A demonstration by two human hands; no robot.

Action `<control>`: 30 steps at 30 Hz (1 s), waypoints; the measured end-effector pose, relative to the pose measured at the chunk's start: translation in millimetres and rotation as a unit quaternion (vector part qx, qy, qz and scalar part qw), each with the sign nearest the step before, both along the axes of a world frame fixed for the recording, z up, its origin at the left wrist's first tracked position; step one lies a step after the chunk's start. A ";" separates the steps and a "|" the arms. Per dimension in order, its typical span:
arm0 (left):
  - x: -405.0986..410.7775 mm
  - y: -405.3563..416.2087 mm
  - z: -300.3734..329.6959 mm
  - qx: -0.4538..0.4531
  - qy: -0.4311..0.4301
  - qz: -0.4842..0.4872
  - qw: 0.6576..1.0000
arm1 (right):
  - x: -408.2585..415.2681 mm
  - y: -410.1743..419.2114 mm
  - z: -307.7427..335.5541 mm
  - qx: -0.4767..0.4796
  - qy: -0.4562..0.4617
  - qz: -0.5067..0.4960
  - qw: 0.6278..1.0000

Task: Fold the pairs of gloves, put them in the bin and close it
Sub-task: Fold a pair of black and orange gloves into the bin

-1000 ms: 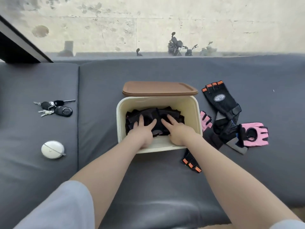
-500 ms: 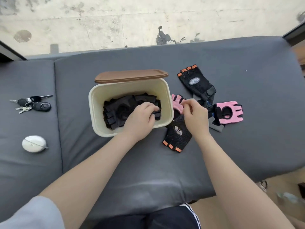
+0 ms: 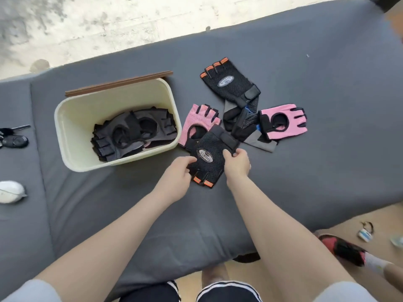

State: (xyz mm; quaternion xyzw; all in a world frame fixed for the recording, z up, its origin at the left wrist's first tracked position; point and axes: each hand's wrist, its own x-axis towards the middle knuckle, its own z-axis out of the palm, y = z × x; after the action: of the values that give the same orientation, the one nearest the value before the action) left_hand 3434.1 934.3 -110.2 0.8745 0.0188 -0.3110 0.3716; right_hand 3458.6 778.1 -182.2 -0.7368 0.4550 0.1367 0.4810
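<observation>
**Task status: one pair binned, second pair in hand**

Completed, as far as visible: the cream bin (image 3: 72, 136) stands open on the grey cushion (image 3: 305, 171) and already contains a dark grey-and-black pair of gloves (image 3: 133, 134) lying flat on its floor. The brown lid (image 3: 117, 83) sits behind the bin's far rim, not fitted.

In progress: the left hand (image 3: 174, 182) and the right hand (image 3: 236, 164) each pinch a side edge of a black mesh glove with orange finger trim (image 3: 207, 158), just beside the bin's near right corner. Both hands are grasping it; neither is free. The glove lies partly over a pink glove (image 3: 196, 123). No fold is yet visible in it.

Remaining: its matching black-and-orange glove (image 3: 229, 83) lies well apart, farther back on the cushion. A second pink glove (image 3: 283, 120) lies to the right, overlapping a black-and-grey glove (image 3: 246, 125) between them. Judged from this layout, at least two pairs still require pairing, folding and placing, after which the lid must be fitted. The task is estimated at under halfway.
</observation>
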 end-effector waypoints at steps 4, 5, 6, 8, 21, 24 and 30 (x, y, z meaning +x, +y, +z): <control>-6.5 -5.9 -8.6 -0.048 -0.027 0.043 0.998 | 4.7 21.7 2.5 0.079 -0.037 -0.014 0.996; -8.1 -7.7 -7.4 -0.056 -0.028 0.067 0.996 | 2.5 21.4 4.2 0.086 -0.054 0.000 0.995; -9.0 -9.8 -5.4 -0.061 -0.023 0.093 0.994 | 0.0 19.1 8.0 0.086 -0.071 0.011 0.994; -9.1 -13.3 -2.3 -0.069 -0.007 0.133 0.989 | -6.8 8.0 15.4 0.087 -0.088 0.029 0.992; -3.9 -12.0 -31.3 0.025 0.018 0.050 0.998 | 9.7 19.4 7.2 0.115 -0.025 0.124 0.985; -6.5 -10.8 -28.8 -0.036 -0.003 0.091 0.995 | 13.0 24.8 17.2 0.091 -0.078 0.105 0.987; 10.9 -36.3 18.6 -0.217 -0.030 0.163 0.962 | -1.2 -0.1 78.4 0.076 -0.242 0.178 0.951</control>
State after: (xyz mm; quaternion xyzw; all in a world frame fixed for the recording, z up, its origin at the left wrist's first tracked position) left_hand 3445.1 898.0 -91.6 0.7671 0.0817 -0.2162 0.5984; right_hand 3457.4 778.0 -103.8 -0.7778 0.1748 0.0717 0.5994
